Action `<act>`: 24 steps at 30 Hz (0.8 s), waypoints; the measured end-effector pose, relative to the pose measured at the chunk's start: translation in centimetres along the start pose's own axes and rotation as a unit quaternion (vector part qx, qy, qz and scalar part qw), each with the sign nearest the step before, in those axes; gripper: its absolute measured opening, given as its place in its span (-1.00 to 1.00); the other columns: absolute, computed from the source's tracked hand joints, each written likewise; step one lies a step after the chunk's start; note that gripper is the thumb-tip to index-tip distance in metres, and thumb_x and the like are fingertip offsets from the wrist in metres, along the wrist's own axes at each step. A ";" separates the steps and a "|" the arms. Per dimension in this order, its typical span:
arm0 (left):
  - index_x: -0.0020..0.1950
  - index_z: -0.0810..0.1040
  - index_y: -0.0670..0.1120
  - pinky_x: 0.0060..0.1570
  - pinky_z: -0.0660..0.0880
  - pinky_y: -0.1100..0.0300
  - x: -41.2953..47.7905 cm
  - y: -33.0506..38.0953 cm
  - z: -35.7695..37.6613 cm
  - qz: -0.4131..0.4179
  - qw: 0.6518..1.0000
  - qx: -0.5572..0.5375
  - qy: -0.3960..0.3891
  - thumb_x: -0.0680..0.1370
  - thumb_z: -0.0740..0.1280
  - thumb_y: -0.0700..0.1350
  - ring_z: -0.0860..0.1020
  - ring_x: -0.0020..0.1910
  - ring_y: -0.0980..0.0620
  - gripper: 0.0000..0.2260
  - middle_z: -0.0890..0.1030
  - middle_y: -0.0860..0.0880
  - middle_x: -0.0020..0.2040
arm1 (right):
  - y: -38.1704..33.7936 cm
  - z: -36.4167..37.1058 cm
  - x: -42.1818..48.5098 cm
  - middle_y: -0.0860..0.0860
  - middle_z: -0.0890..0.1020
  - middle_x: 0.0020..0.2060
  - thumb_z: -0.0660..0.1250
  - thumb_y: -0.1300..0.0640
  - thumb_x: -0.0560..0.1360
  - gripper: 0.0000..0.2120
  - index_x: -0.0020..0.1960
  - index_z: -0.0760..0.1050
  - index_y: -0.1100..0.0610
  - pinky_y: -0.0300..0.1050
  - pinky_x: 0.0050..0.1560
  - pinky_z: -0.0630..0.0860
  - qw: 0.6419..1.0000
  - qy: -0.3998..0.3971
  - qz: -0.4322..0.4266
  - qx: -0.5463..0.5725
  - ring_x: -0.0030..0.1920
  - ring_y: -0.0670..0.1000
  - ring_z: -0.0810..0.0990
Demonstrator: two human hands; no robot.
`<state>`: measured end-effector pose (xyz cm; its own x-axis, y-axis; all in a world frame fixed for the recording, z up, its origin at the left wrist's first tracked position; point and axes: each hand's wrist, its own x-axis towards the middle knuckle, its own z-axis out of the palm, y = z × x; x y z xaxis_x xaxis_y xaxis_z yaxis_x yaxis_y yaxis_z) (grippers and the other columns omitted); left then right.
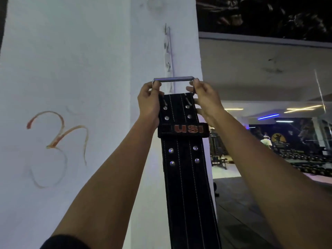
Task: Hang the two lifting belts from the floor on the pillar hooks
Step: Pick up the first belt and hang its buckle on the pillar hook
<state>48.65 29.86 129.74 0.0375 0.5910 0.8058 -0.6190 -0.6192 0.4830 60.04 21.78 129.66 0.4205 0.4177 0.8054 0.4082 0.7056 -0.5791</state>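
Observation:
A black lifting belt (185, 177) with white stitching, metal rivets and a red "USI" keeper loop hangs straight down in front of the white pillar (154, 42). Its steel buckle bar (173, 79) is held level against the pillar face. My left hand (150, 103) grips the buckle's left end and my right hand (204, 99) grips its right end. A vertical metal hook strip (169, 56) runs up the pillar just above and behind the buckle. Whether the buckle rests on a hook is hidden. No second belt is in sight.
An orange scrawl (57, 137) marks the pillar's left face. To the right lies the gym floor with dumbbell racks (305, 159), a weight machine (218, 151) and a person (265, 141) far back. Blue and white ceiling lights glow there.

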 end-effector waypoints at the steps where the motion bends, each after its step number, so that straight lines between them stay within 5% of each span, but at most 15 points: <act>1: -0.20 0.49 0.00 -0.44 0.40 0.23 0.4 -0.4 0.3 -0.004 1.000 -0.003 -0.005 0.58 0.25 -0.04 0.40 -0.46 0.06 -0.83 0.46 -0.02 -0.37 | 0.4 0.2 0.8 -0.06 0.63 -0.08 0.17 -0.09 0.55 -0.74 0.05 0.50 0.06 0.01 -0.01 0.50 1.000 0.010 -0.010 0.007 0.01 0.03 0.57; 4: -0.16 0.50 -0.03 -0.39 0.41 0.18 1.9 -1.1 1.0 -0.005 1.000 0.001 0.002 0.59 0.24 -0.03 0.41 -0.44 0.02 -0.84 0.46 -0.04 -0.40 | 1.0 0.9 3.1 0.01 0.64 -0.29 0.19 0.00 0.56 -0.79 -0.15 0.51 0.07 0.10 0.13 0.50 0.998 0.049 -0.040 0.026 -0.13 0.04 0.59; 9: -0.13 0.50 -0.11 -0.27 0.46 0.10 5.3 -2.2 1.9 -0.005 0.999 0.036 0.031 0.58 0.24 -0.06 0.48 -0.37 -0.04 -0.83 0.49 0.00 -0.50 | 2.0 1.7 6.3 0.00 0.64 -0.34 0.22 0.05 0.55 -0.79 -0.16 0.53 0.13 0.14 0.28 0.46 0.998 0.051 -0.012 0.044 -0.05 0.08 0.61; 14: -0.09 0.52 -0.13 -0.25 0.50 0.10 6.9 -3.5 2.4 -0.007 0.997 0.066 0.048 0.59 0.23 -0.04 0.51 -0.37 -0.02 -0.82 0.54 -0.03 -0.42 | 3.5 2.2 7.9 0.12 0.71 -0.16 0.26 0.08 0.54 -0.76 0.01 0.57 0.25 0.10 0.31 0.43 0.994 0.061 0.024 0.084 -0.02 0.05 0.61; 17: -0.19 0.53 -0.09 -0.07 0.54 -0.01 7.5 -4.2 2.6 -0.006 0.996 0.071 0.061 0.58 0.23 -0.02 0.53 -0.28 -0.06 -0.79 0.56 -0.06 -0.34 | 4.1 2.4 8.4 0.05 0.69 -0.27 0.28 0.09 0.52 -0.81 -0.16 0.56 0.19 0.10 0.30 0.45 0.992 0.065 0.040 0.103 -0.02 0.08 0.64; 19: -0.22 0.52 -0.08 0.00 0.54 -0.03 7.8 -4.6 2.5 -0.007 0.994 0.079 0.072 0.58 0.23 -0.03 0.53 -0.28 -0.05 -0.78 0.57 -0.06 -0.34 | 4.4 2.4 8.4 0.13 0.71 -0.16 0.28 0.11 0.52 -0.81 -0.24 0.53 0.14 0.06 0.27 0.48 0.991 0.073 0.052 0.098 -0.09 0.05 0.63; 21: -0.24 0.51 -0.08 -0.02 0.54 -0.02 7.6 -5.2 2.1 -0.016 0.994 0.081 0.078 0.58 0.23 -0.04 0.52 -0.30 -0.03 -0.77 0.57 -0.06 -0.33 | 5.0 2.6 8.4 0.15 0.71 -0.11 0.29 0.12 0.52 -0.78 -0.30 0.50 0.11 0.06 0.25 0.50 0.990 0.083 0.057 0.094 -0.08 0.07 0.65; 24: -0.23 0.51 -0.10 -0.14 0.50 0.06 7.1 -5.4 1.9 -0.024 0.993 0.078 0.090 0.57 0.25 -0.05 0.50 -0.35 0.00 -0.78 0.57 -0.05 -0.34 | 5.2 2.7 8.1 0.03 0.65 -0.31 0.33 0.12 0.49 -0.79 -0.32 0.50 0.11 0.09 0.21 0.54 0.989 0.096 0.062 0.095 -0.07 0.09 0.66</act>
<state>53.76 36.45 133.51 -0.0851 0.6964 0.7126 -0.4900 -0.6520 0.5786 63.39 30.38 133.53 0.6109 0.4042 0.6808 0.1929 0.7580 -0.6231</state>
